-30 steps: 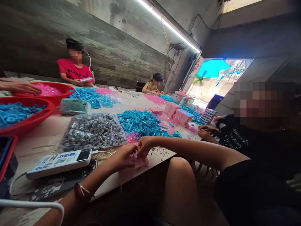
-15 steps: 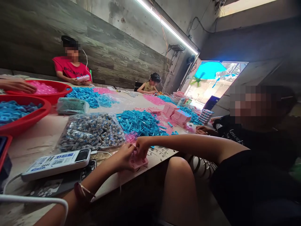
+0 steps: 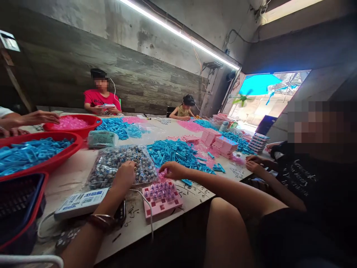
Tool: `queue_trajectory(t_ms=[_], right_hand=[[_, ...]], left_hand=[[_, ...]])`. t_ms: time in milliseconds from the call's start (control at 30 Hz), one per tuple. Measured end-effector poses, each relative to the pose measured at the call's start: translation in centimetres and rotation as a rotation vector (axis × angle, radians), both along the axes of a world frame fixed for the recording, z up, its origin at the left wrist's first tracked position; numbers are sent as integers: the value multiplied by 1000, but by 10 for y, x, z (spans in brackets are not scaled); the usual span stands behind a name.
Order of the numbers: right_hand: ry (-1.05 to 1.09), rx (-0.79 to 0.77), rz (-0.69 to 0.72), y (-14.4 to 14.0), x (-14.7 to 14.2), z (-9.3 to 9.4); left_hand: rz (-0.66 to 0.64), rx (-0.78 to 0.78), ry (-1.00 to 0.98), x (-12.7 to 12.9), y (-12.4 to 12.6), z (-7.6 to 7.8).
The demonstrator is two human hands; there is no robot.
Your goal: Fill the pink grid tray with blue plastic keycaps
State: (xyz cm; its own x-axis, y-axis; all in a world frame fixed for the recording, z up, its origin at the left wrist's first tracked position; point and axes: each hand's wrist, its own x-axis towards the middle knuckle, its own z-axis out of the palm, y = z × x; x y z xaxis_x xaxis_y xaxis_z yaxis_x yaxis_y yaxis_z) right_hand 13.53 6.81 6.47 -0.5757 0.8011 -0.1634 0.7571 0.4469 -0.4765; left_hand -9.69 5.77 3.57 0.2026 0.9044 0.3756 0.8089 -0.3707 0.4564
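Observation:
A pink tray (image 3: pixel 163 204) lies at the table's near edge, its sockets partly filled with clear pink caps. Behind it, my left hand (image 3: pixel 124 175) rests on a clear bag of small grey-blue parts (image 3: pixel 111 163). Its back faces me and its fingers curl down out of sight. My right hand (image 3: pixel 173 170) is just right of the bag, with its fingertips pinched in a small heap of clear pink pieces (image 3: pixel 162 174). That heap sits beside a pile of blue plastic parts (image 3: pixel 175 152). Neither hand touches the tray.
Red basins of blue parts (image 3: pixel 60 156) and pink parts (image 3: pixel 92 121) stand at the left. A white device with a cable (image 3: pixel 80 203) lies by my left wrist. Stacks of filled pink trays (image 3: pixel 220 143) stand farther off. A seated person's hands (image 3: pixel 252 163) work at my right, with others across the table.
Both hands have left the pink tray. The left one moved back onto the bag, the right one to the pink heap. The tray now lies flat and uncovered, and the view has shifted.

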Motion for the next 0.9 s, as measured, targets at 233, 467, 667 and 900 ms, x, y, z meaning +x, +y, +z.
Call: queue_trajectory(t_ms=[233,467,667,900], right_hand=[[65,307,125,18,-11,-26],[231,440,37,3,15,-29],[450,244,-56,-43,28,-28],[518,59,13,-75,25,-25]], left_hand=[[-65,-23,50,-6,6,-12],[-37,-2,18,-9,8,-13],[14,48,-44,-7,7,-4],[-245,12,-214,24,-32,29]])
